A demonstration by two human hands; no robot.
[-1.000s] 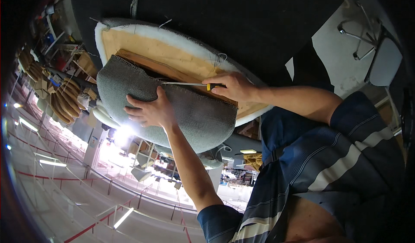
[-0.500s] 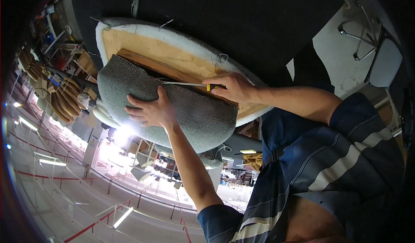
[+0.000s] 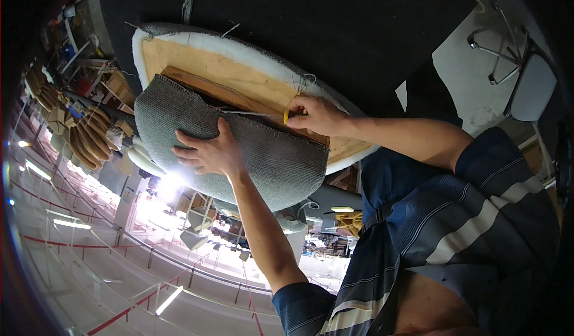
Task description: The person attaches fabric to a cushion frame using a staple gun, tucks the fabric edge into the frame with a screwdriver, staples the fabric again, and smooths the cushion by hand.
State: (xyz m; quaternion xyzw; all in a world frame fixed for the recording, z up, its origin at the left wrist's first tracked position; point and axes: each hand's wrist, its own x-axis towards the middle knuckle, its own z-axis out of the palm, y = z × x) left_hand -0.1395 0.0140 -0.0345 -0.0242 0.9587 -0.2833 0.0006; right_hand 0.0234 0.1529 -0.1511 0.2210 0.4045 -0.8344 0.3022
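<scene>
A padded panel shows its bare wooden back, with white padding round the rim and dark fabric beyond it. Grey woven fabric covers the near part, its stitched edge lying along a wooden strip. My left hand lies on this fabric, fingers spread and thumb close to the edge. In my right hand is a screwdriver with a yellow and black handle, mostly hidden by my fingers. Its thin metal shaft points left along the gap between fabric and strip; the tip is hard to make out at the fabric edge.
The panel rests on a black-covered table. A grey swivel chair stands at the right. Curved brown pieces are stacked at the left, and white rounded pieces sit just past the panel. Loose threads stick out from the panel's rim.
My right hand has turned and shifted its grip on the screwdriver, lifting slightly, so less of the handle shows. My left hand stays in place on the fabric.
</scene>
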